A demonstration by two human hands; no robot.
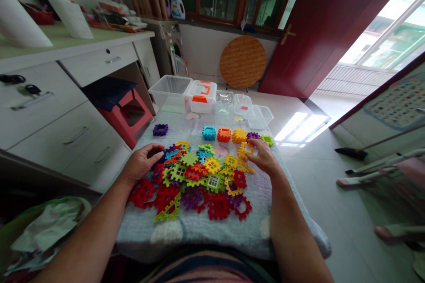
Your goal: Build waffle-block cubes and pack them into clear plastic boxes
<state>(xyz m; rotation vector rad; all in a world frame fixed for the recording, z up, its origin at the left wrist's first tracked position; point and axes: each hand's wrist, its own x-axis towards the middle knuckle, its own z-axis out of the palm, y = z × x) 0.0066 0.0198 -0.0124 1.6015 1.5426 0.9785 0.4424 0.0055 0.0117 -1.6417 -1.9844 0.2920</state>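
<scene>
A heap of interlocking plastic building pieces, with notched edges and several colours, lies on the cloth-covered table. My right hand is at the heap's right side, its thumb and fingers closed on the edge of a yellow window-patterned piece. At the left edge, beside dark blue and purple pieces, my left hand has its thumb and index finger apart; its other fingers are partly hidden. Behind the heap stand sorted stacks: turquoise, orange, yellow-orange, purple and lime green. A purple stack stands apart at left.
Along the table's far end are an open clear bin, a lidded box with orange latches and smaller clear containers. A red stool stands left, by white drawers. A laundry basket is lower left.
</scene>
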